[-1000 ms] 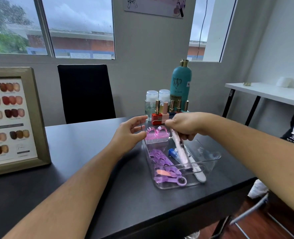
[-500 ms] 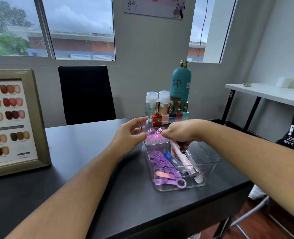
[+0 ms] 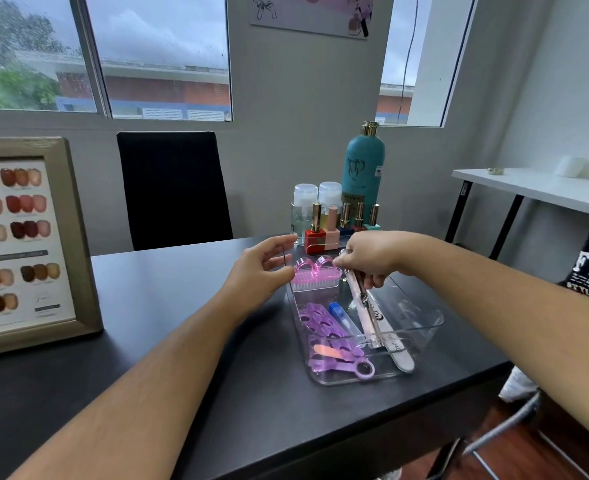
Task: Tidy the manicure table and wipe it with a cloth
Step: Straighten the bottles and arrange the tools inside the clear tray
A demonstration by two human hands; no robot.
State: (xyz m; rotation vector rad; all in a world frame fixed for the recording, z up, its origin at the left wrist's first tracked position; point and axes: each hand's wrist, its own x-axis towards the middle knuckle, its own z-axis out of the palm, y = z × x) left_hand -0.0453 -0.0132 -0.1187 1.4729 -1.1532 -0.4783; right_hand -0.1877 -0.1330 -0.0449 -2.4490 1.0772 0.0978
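A clear plastic tray stands on the black table near its right front edge. In the tray lie a pink nail brush, purple toe separators, a small blue-capped tube and a grey nail file. My right hand grips the upper end of a pink metal nail tool, whose lower end slants down into the tray beside the file. My left hand holds the tray's far left corner between thumb and fingers.
Behind the tray stand a tall teal bottle, two clear pump bottles and a row of polish bottles. A framed nail colour chart leans at the left. A black chair faces me; a white side table is at the right.
My right hand has lowered the pink tool so that it lies deeper in the tray. My left hand has stayed at the tray's corner.
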